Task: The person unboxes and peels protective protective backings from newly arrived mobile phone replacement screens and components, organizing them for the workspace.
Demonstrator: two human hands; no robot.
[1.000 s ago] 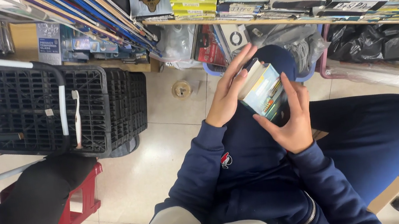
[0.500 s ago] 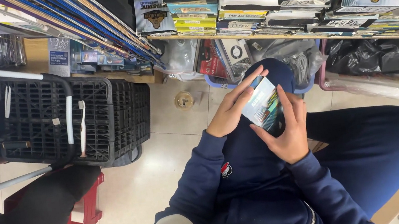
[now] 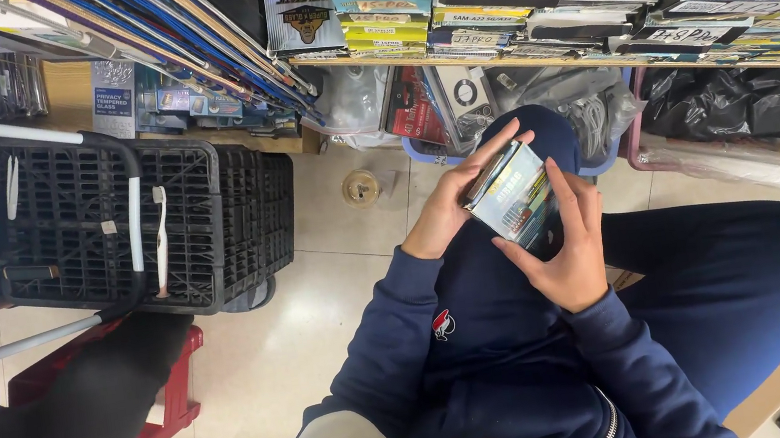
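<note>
Stack: stack of flat packets (image 3: 516,200), thin and glossy with pale printed fronts, held on edge above the person's lap, in the middle of the view.
Right hand: right hand (image 3: 571,260) cradles the stack from below and from the right; its fingers (image 3: 562,188) are half curled up the near face and its thumb presses the lower edge.
Left hand: left hand (image 3: 449,211) grips the left side; its fingertips (image 3: 504,146) are bent over the far top corner, closed lightly on the packets.
Step in hand: seemingly leafing through or squaring up the packets, judging by the fingertips on the top edge.
What the handling calls for: the packets look slippery and loose, so the right palm probably needs to stay under them while the left fingers part one at a time.
Lap: dark blue sleeves and trousers directly beneath the stack.
Floor: pale tiled floor (image 3: 319,289), with a small round roll (image 3: 360,188) lying on it, far left of the hands.
Far side: wooden shelf (image 3: 530,61) piled with more flat packets; black bags (image 3: 736,103) under it to the right.
Left side: black plastic crate (image 3: 70,231), well apart from the hands; red stool (image 3: 169,409) nearer.
</note>
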